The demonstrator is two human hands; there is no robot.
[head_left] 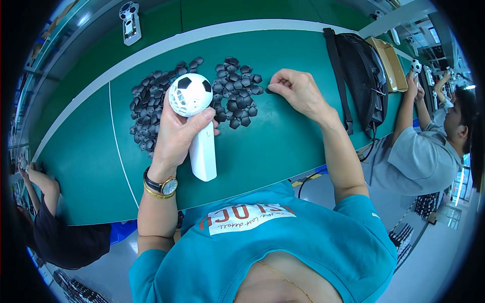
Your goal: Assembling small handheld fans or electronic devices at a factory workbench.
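Observation:
My left hand [174,132] is wrapped round a white device [204,154] with a soccer-ball head and a tapered handle. Black pentagons fill some of the ball's faces, and an openwork lattice shows on its left side. To the right, my right hand [302,95] is closed, thumb and forefinger pinching a small black pentagon piece [269,91] just above the table. Many loose black pentagon pieces [146,97] lie left of the device. A second cluster of pentagon pieces [235,87] lies between the ball and my right hand.
A black backpack [359,78] lies at the right of the green table [262,156], beside an open cardboard box [392,64]. Beyond the table's pale far edge is another ball-headed device [131,26]. Co-workers sit at the right [424,151] and left [65,235].

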